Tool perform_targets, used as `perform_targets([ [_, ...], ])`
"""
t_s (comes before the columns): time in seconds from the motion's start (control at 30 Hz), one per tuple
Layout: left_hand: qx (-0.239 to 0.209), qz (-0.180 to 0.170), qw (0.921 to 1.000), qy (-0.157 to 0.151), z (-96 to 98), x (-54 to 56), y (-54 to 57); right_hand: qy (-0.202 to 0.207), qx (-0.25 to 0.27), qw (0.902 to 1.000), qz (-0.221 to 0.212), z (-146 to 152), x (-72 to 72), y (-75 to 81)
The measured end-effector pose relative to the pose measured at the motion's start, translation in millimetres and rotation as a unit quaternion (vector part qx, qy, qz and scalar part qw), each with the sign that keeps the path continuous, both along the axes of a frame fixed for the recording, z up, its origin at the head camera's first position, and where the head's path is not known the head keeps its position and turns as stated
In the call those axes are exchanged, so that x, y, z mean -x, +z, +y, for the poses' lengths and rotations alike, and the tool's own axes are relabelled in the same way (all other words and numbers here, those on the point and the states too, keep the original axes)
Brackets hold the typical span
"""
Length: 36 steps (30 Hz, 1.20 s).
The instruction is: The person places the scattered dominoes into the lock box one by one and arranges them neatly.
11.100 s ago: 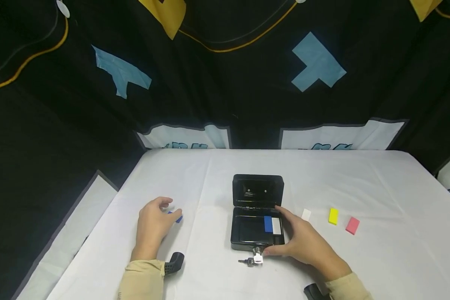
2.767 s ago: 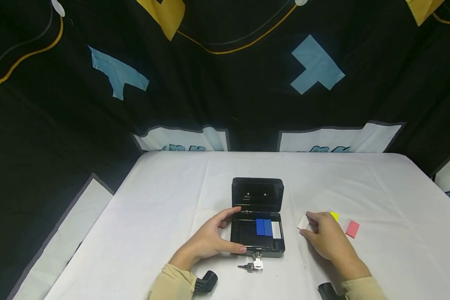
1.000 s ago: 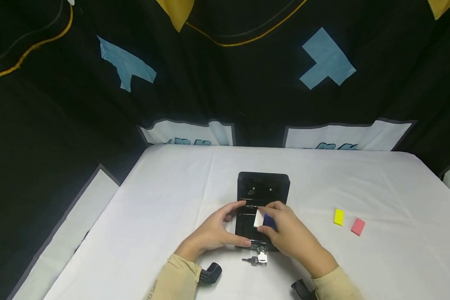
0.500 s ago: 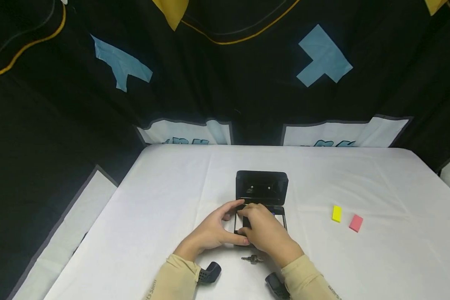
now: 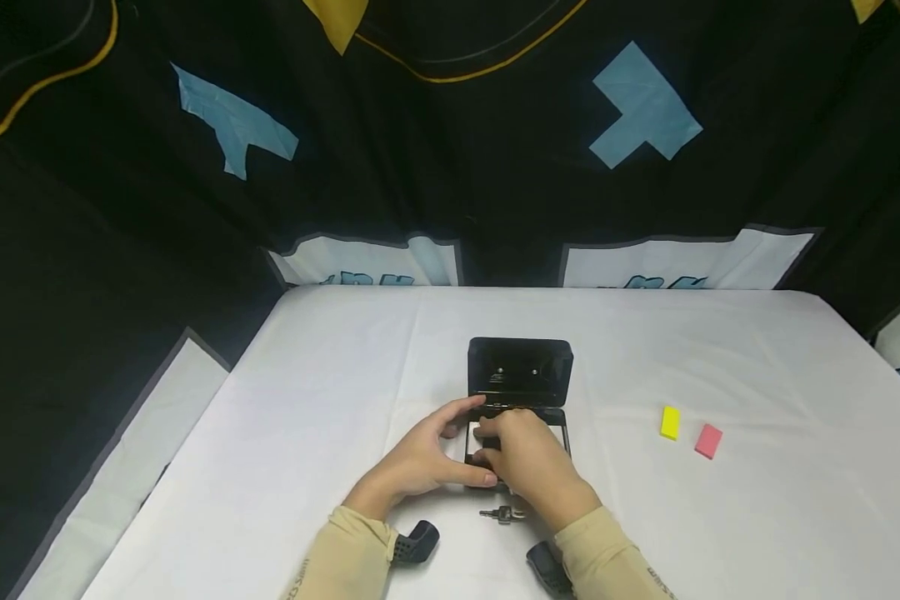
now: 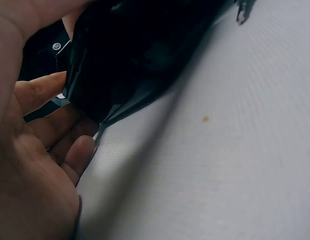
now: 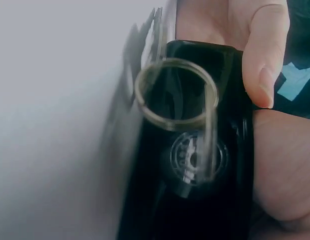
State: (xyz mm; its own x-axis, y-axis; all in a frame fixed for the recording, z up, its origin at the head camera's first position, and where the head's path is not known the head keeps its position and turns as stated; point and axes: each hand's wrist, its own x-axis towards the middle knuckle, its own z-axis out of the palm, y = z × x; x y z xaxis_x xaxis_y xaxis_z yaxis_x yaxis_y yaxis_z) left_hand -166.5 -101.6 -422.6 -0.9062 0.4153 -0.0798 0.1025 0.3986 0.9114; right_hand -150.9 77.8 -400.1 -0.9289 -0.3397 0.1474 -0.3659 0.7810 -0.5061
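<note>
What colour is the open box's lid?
Black. The shiny, rectangular, metal-looking lid shows best in the head view.

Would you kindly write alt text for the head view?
A person's left hand grips an open black rectangular box while the right hand handles a white rectangular block inside. A yellow rectangular block and a pink rectangular block lie to the right on white cloth.

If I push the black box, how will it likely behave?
The black box is probably stiff, its glossy, straight-sided walls suggesting metal. Its lid stands open at the rear, so it might wobble or swing. The key ring juts out from the front lock, so it may rattle.
</note>
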Motion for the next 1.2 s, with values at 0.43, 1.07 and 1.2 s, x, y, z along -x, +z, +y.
perform_targets([
  [0.43, -0.005, -0.003, 1.0, 0.001, 0.5, 0.0, -2.0, -0.013, 0.043, 0.9984, 0.036, 5, -3.1, -0.4],
  [1.07, 0.006, -0.011, 0.9998, 0.015, 1.7, -1.2, -0.8, -0.01, 0.278, 0.9596, 0.042, 52, -8.8, 20.8],
  [1.2, 0.004, -0.012, 0.9997, 0.019, 2.8, -1.6, -0.2, -0.019, 0.274, 0.9607, 0.04, 68, -9.2, 24.2],
])
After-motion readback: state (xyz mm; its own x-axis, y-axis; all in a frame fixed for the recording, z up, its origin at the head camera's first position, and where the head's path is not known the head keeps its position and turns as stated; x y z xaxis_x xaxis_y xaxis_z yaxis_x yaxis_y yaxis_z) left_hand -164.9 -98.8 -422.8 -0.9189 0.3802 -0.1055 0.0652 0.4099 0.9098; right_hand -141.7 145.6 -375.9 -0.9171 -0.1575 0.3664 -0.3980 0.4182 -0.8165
